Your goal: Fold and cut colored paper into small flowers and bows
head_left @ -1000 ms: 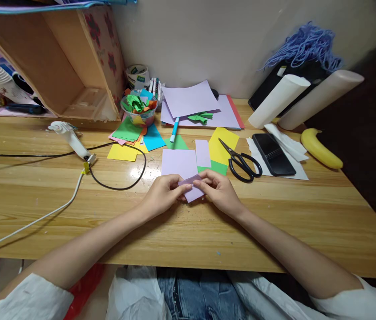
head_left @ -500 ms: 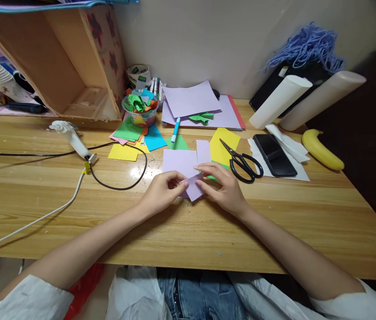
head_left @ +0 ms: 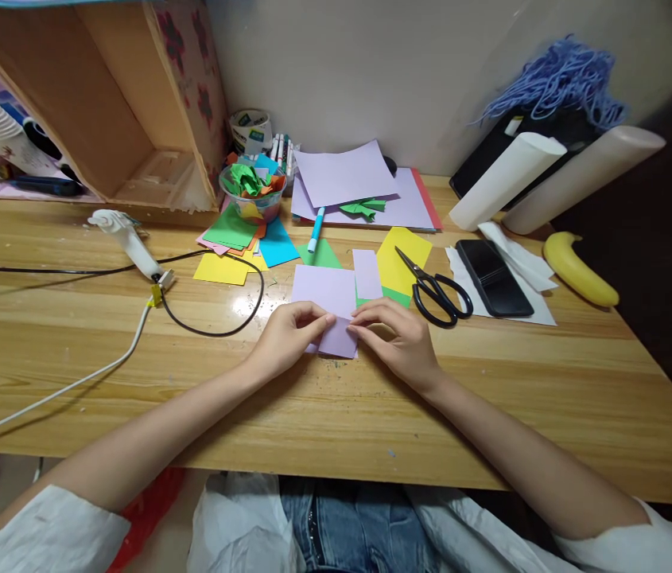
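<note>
A small purple paper piece (head_left: 339, 338) is pinched at its upper corners, by my left hand (head_left: 288, 336) on one side and my right hand (head_left: 401, 344) on the other. It lies over the lower part of a larger purple sheet (head_left: 320, 285) on the table. Just behind my right hand is a narrow purple strip (head_left: 367, 274), with yellow paper (head_left: 402, 259) and green paper beside it. Black-handled scissors (head_left: 440, 298) rest to the right, their blades over the yellow paper.
A glue gun (head_left: 126, 243) with looping cables is at the left. Behind stand a bowl of paper scraps (head_left: 253, 193), a blue marker (head_left: 316, 231) and stacked purple sheets (head_left: 347, 175). A phone (head_left: 494, 278) and banana (head_left: 580, 269) lie at the right.
The small purple piece has turned from a tilted position to nearly square with the larger sheet. Both hands still hold it, and the camera view has shifted slightly.
</note>
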### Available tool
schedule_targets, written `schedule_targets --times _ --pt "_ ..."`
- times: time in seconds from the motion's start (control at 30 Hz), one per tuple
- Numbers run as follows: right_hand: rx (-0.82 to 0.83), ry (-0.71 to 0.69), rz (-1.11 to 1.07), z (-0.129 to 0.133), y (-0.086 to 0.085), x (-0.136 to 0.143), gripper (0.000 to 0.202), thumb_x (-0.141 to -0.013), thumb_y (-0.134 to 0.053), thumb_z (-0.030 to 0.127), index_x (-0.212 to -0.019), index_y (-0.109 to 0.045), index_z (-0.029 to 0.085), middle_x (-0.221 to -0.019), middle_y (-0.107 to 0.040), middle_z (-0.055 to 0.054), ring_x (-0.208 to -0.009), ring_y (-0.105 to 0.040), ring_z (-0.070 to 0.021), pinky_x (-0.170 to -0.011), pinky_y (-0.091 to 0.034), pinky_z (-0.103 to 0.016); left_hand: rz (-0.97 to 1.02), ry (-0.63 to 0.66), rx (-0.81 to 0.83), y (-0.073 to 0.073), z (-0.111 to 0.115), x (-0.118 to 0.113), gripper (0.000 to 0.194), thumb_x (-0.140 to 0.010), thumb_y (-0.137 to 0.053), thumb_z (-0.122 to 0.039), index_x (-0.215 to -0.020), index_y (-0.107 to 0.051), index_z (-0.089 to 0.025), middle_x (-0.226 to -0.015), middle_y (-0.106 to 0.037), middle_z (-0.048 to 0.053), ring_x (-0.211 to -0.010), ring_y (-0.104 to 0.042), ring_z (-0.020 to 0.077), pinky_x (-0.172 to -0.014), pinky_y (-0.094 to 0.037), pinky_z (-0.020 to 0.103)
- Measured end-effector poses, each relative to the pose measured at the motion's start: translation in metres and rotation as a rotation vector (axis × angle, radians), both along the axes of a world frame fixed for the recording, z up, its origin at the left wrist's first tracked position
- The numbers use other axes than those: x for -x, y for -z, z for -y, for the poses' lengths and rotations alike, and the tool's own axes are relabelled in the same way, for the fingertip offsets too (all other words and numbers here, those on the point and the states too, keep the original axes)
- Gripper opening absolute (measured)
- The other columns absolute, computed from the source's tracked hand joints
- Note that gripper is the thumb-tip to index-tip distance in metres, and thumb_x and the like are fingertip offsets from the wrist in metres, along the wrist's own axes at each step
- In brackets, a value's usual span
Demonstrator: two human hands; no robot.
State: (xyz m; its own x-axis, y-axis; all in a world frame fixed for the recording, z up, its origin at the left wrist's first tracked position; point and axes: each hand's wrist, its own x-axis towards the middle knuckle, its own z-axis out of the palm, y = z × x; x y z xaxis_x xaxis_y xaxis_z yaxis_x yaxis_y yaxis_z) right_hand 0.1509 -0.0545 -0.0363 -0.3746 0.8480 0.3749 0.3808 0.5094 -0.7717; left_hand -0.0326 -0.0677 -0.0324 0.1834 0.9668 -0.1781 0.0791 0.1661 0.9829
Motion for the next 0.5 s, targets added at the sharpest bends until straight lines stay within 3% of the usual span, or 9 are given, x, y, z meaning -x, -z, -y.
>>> schedule_targets --times 0.13,0.3,0.5 --pt "0.174 -0.014 -0.045 0.001 0.002 0.002 0.007 -0.076 -0.063 0.027 -0.077 -0.063 0.020 -0.080 -0.062 -0.005 -0.077 -0.058 -0.0181 -0.072 -0.049 -0.034 -0.002 -0.035 0.022 0.001 0.001 0.000 0.025 -0.074 -0.059 -0.037 -0.073 -0.060 -0.012 -0.064 -0.060 0.001 -0.058 -0.053 0.0097 -0.053 -0.040 0.020" --pt "0.339 0.051 -0.228 0.001 0.002 0.001 0.013 -0.073 -0.065 0.030 -0.075 -0.060 0.019 -0.077 -0.060 -0.003 -0.072 -0.057 -0.0152 -0.065 -0.050 -0.029 0.087 0.043 0.060 -0.003 0.002 -0.001 0.025 -0.070 -0.065 -0.031 -0.086 -0.062 -0.012 -0.082 -0.067 0.006 -0.071 -0.061 0.0142 -0.067 -0.047 0.025" --pt "0.555 -0.115 -0.370 -0.005 -0.005 -0.004 0.008 -0.074 -0.064 0.028 -0.078 -0.063 0.020 -0.077 -0.061 -0.001 -0.072 -0.056 -0.0125 -0.063 -0.047 -0.024 -0.082 0.069 -0.150 -0.011 0.002 0.003 0.017 -0.076 -0.059 -0.028 -0.077 -0.066 -0.014 -0.078 -0.068 0.004 -0.072 -0.059 0.0135 -0.067 -0.044 0.023"
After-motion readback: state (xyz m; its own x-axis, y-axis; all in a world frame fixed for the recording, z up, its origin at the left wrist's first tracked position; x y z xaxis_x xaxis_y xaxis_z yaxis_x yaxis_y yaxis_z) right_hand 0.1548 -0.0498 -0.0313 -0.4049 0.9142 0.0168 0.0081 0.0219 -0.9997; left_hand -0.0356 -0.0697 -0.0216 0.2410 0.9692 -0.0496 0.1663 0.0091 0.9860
